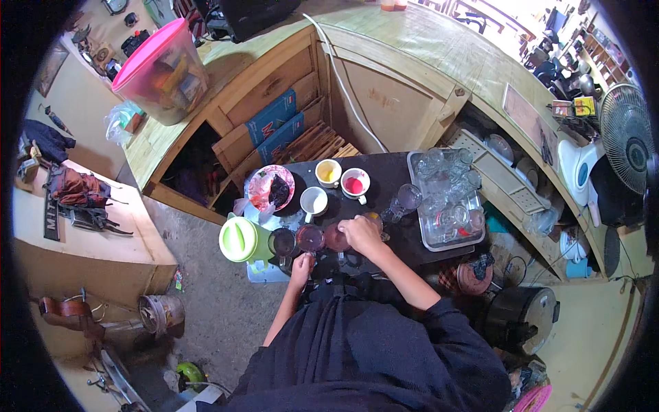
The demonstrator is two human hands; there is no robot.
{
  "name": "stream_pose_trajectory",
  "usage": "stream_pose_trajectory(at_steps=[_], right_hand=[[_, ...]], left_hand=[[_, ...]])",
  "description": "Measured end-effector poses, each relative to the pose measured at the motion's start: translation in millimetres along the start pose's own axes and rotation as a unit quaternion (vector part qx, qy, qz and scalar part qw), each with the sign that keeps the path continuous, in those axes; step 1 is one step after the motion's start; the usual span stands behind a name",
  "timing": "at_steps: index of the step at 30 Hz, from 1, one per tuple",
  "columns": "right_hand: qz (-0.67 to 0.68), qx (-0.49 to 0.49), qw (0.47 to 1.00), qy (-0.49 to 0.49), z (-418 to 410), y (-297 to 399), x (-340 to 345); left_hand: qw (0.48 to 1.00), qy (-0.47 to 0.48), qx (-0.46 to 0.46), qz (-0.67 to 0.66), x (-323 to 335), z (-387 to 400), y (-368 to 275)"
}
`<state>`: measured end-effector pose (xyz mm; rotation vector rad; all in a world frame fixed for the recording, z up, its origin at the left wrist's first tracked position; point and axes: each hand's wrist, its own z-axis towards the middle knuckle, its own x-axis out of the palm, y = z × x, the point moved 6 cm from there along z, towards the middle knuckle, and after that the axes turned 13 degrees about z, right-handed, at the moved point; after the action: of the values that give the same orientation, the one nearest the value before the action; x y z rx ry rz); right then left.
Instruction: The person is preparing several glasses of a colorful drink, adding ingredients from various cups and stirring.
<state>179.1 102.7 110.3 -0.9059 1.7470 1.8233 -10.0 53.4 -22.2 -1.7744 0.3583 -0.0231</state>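
Observation:
My left hand is closed at the near side of a glass mug of dark red liquid, where its handle seems to be. My right hand reaches over a second glass mug of reddish liquid, fingertips pinched together at its rim. Whether something thin is between those fingers is too small to tell. A dark-looking glass mug stands left of the red one. Partly behind my right hand is a glass with yellow-orange contents. A green lidded pitcher stands at the left end of the row.
Behind the row stand a white cup, a cup with yellow contents and a cup with red contents. A patterned bowl holds plastic bags. On the right, a tray carries several clear glasses beside a stemmed glass.

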Motion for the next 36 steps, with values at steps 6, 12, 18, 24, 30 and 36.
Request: stream_pose_trajectory(at_steps=[6,12,18,24,30,36], right_hand=[[0.092,-0.086,0.992,0.015,-20,14,-42],[0.119,-0.100,0.986,-0.053,-41,27,-101],[0.033,-0.015,0.999,-0.026,-34,-14,-80],[-0.076,-0.034,0.996,0.015,-10,-46,-41],[-0.050,-0.016,0.999,0.004,-12,-49,-29],[-0.047,0.025,0.998,0.031,-10,-53,-25]], left_hand=[[0.999,0.014,-0.033,-0.037,1,-1,1],[0.999,0.005,-0.027,-0.024,0,-1,-1],[0.999,0.012,-0.027,-0.017,0,-3,-8],[1.000,0.012,-0.010,-0.001,0,-2,-8],[0.999,0.004,-0.029,-0.022,-1,-2,-2],[0.999,0.004,-0.030,-0.027,1,-1,-5]])
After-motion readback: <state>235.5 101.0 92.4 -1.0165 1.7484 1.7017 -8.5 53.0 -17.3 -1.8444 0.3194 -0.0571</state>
